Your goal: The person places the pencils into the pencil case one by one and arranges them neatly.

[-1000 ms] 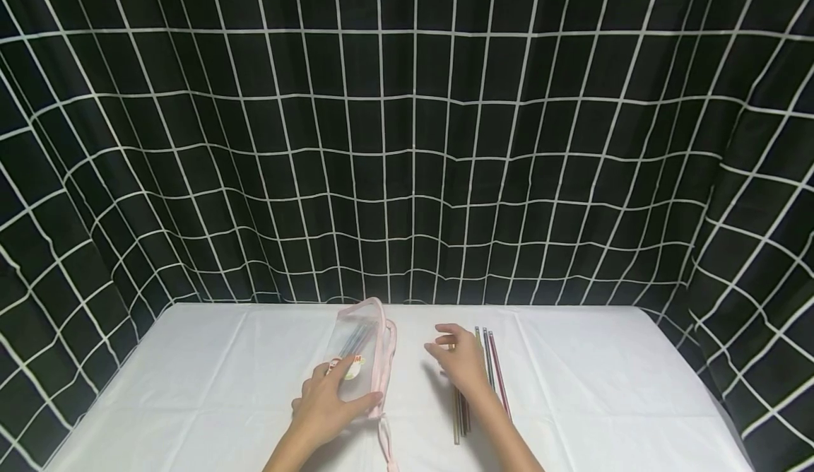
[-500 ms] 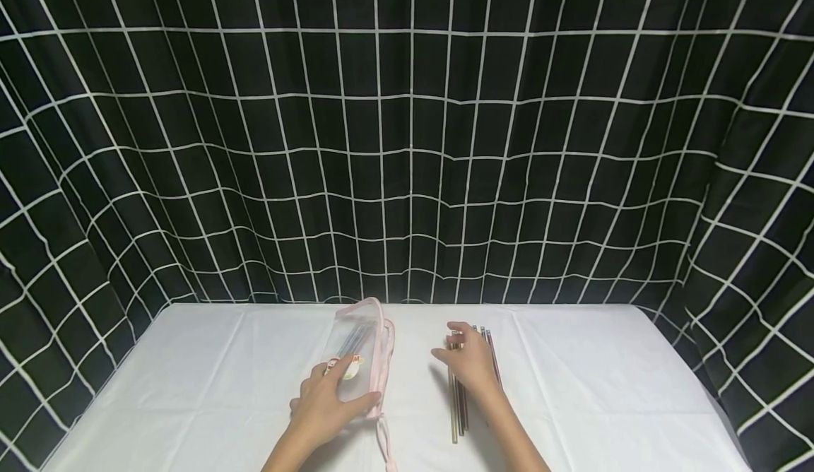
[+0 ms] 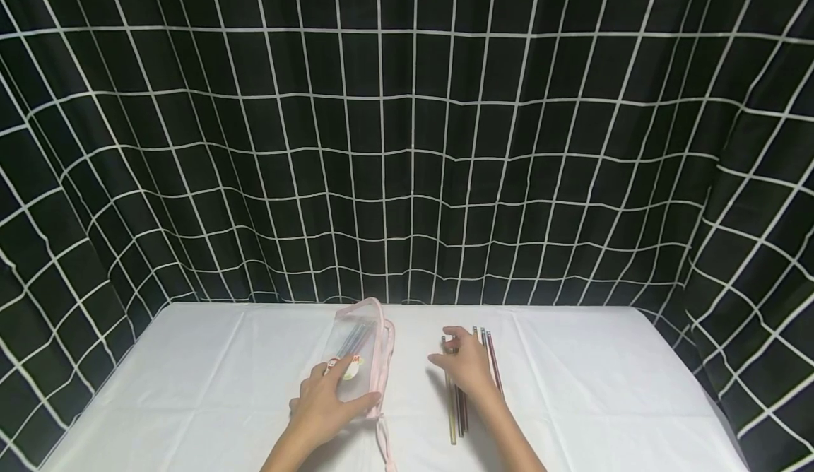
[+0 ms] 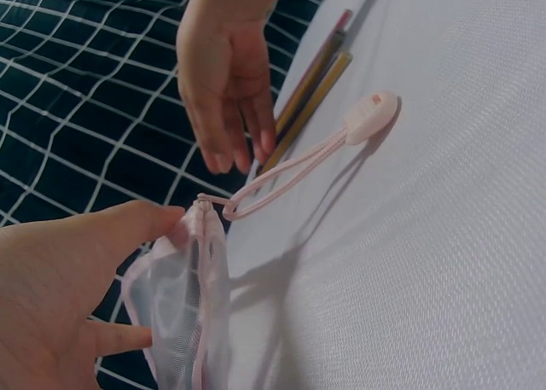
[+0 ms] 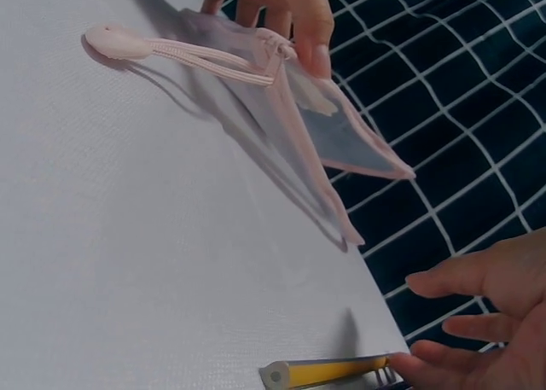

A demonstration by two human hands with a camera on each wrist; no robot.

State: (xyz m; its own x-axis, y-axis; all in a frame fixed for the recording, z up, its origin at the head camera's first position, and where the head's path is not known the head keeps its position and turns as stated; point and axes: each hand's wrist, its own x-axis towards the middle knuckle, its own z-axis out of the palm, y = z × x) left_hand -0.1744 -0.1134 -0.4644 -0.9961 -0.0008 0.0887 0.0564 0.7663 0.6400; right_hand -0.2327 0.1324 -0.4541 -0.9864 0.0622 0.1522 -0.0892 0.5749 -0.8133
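My left hand (image 3: 324, 405) grips a clear mesh pencil pouch (image 3: 379, 369) with pink trim, thumb on the near side and fingers across its sticker. Grey, slender things show through the mesh. In the left wrist view, the pouch (image 4: 175, 322) stands up at its zipper end. My right hand (image 3: 469, 366) reaches over several pencils to the right of the pouch. Its fingertips meet the far end of a yellow pencil (image 5: 328, 372), while the thumb stays apart from it. Beside that lie dark red pencils (image 3: 462, 415), partly hidden under the hand.
More pencils (image 3: 493, 359) lie beyond the right wrist, one of them red. A pink zipper cord (image 4: 290, 168) with a plastic end trails from the pouch on the white tablecloth (image 3: 591, 387). A black curtain with white grid lines (image 3: 407, 140) hangs behind the table.
My right hand moved right over the pencils, then slightly back left. The yellow pencil's far end has shifted left, away from the others. The left hand and pouch stay in place.
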